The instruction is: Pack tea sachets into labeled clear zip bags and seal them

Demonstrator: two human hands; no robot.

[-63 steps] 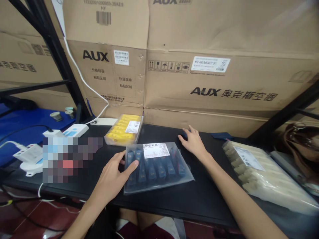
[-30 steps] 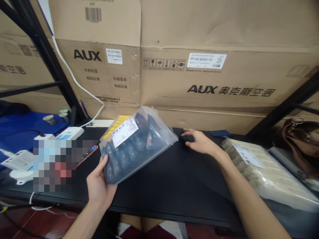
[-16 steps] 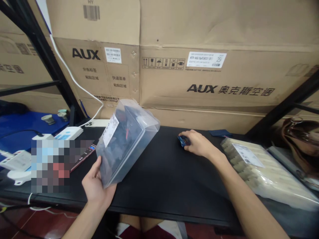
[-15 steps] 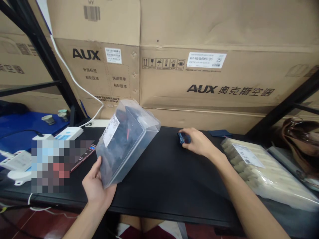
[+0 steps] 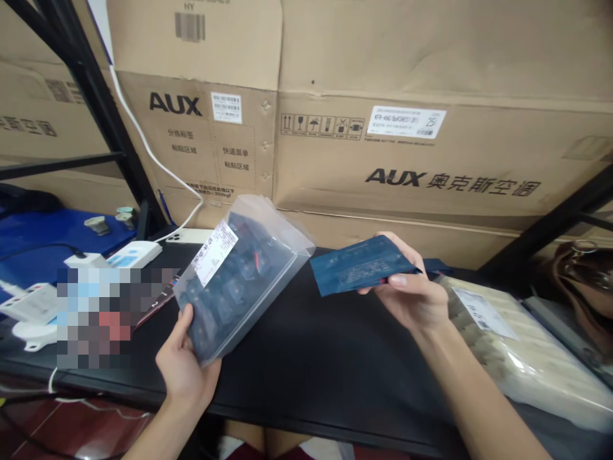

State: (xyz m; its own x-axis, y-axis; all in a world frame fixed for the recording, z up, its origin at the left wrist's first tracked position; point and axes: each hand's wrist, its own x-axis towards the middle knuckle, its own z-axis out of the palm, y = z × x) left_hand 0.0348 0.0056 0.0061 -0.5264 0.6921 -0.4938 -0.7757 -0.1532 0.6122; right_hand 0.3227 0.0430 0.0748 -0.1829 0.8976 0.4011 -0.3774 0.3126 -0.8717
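My left hand [image 5: 189, 364] is closed round the lower left corner of a clear plastic bag [image 5: 249, 281], held tilted above the table. Several dark blue packets show through the film, and a white printed label [image 5: 215, 253] is stuck on its face. In my right hand [image 5: 407, 287] is a flat dark blue sachet [image 5: 364, 265] with small pale print, pinched at its right end between thumb and fingers. The sachet hangs over the table, a little right of the bag's upper end and apart from it.
On the right of the black table [image 5: 306, 370] lies a plastic-wrapped pack of beige items [image 5: 517, 345], a brown bag [image 5: 584, 268] behind it. Power strips [image 5: 134, 253] and chargers stand at left beside a white phone [image 5: 189, 236]. Large cardboard boxes [image 5: 407, 153] wall off the back.
My right hand has lifted the blue sachet off the table and turned it so its printed face shows. The bag in my left hand has tilted slightly, its label now facing me more.
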